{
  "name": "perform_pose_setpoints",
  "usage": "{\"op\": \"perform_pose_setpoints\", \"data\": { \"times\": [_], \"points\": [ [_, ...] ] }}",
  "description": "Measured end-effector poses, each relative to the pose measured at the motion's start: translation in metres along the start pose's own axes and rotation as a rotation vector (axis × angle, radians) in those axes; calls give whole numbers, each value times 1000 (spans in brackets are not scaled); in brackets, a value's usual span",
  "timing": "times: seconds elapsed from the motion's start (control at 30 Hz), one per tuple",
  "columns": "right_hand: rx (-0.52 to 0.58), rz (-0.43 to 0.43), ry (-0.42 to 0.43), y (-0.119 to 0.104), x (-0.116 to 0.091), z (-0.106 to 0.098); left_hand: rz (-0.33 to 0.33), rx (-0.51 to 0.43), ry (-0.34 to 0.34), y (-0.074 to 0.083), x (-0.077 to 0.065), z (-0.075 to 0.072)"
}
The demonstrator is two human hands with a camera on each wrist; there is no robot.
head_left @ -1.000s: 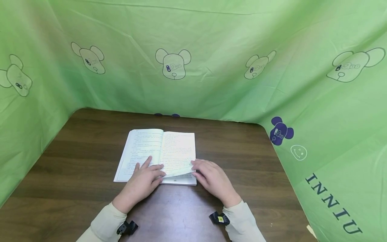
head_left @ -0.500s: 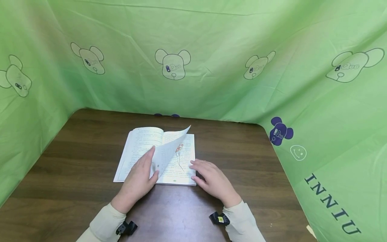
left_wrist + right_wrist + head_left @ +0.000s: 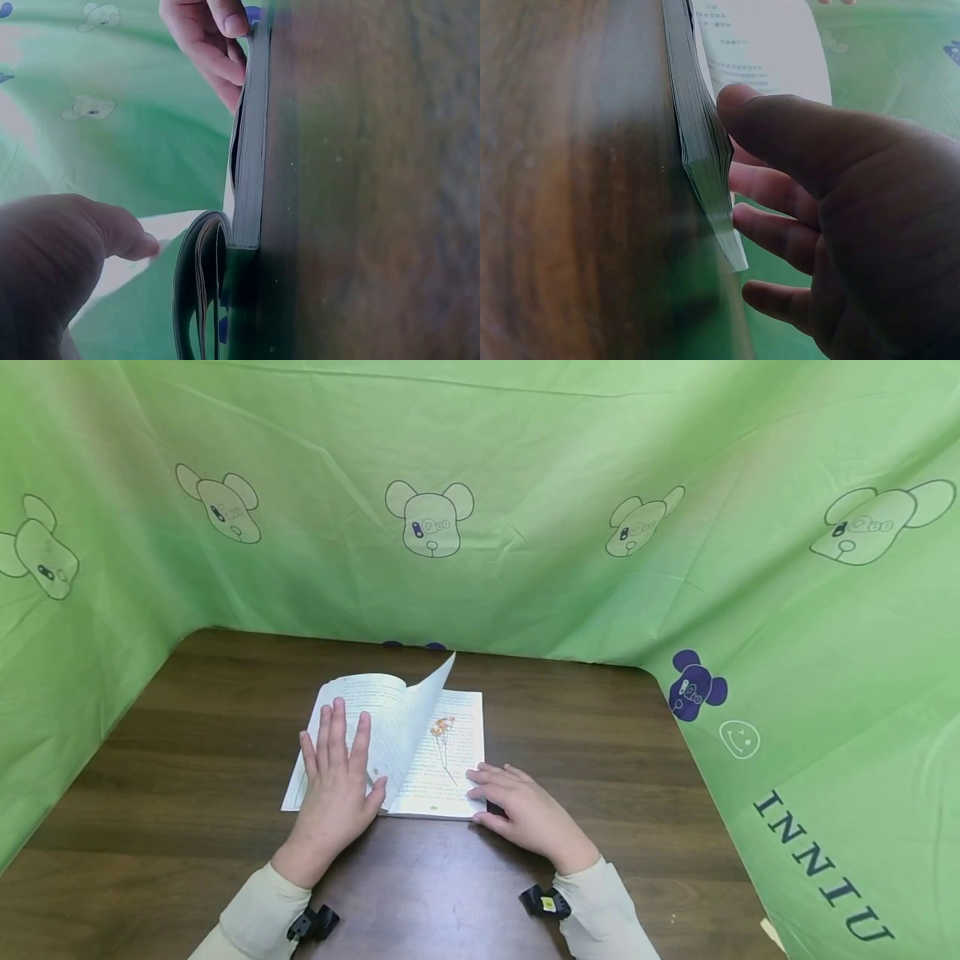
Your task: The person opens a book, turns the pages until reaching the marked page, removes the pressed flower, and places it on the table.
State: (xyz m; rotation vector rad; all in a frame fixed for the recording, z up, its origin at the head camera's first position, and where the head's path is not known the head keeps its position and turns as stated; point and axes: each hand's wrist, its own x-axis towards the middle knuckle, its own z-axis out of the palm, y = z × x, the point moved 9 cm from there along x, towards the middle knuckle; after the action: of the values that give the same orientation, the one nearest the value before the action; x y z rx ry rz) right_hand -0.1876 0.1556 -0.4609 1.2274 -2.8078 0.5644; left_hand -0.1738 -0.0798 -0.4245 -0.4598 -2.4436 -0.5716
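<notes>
An open paperback book (image 3: pixel 465 797) lies on the table in the head view. One lifted leaf (image 3: pixel 422 720) stands slanted up near its middle. On the right-hand page is a dried orange flower (image 3: pixel 442 727) with thin stems. My left hand (image 3: pixel 330 789) spreads over the left pages, fingers straight, its thumb beside the lifted leaf; whether the thumb touches it I cannot tell. My right hand (image 3: pixel 532 814) rests its fingertips on the book's lower right edge. The right wrist view shows thumb and fingers along the page block (image 3: pixel 701 135).
A dark wooden table (image 3: pixel 187 752) carries the book. Green cloth (image 3: pixel 525 585) printed with bear heads hangs around its back and sides. Each wrist wears a black camera, such as the right one (image 3: pixel 545 902).
The leaf, nearly flat at first, has lifted and swung left, uncovering the flower. My left hand has moved left and spread its fingers. My right hand has shifted slightly down.
</notes>
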Motion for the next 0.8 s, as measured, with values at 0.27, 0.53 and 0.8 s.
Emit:
{"op": "perform_pose_setpoints", "data": {
  "times": [0.27,0.53,0.8],
  "points": [
    [1,23,-17,2,0,2,-29,66,-120,-4,0,6],
    [-3,36,-12,4,0,4,-61,60,-280,-6,-4,21],
    [1,36,-1,4,0,3,-98,7,-359,-9,-7,31]
  ]
}}
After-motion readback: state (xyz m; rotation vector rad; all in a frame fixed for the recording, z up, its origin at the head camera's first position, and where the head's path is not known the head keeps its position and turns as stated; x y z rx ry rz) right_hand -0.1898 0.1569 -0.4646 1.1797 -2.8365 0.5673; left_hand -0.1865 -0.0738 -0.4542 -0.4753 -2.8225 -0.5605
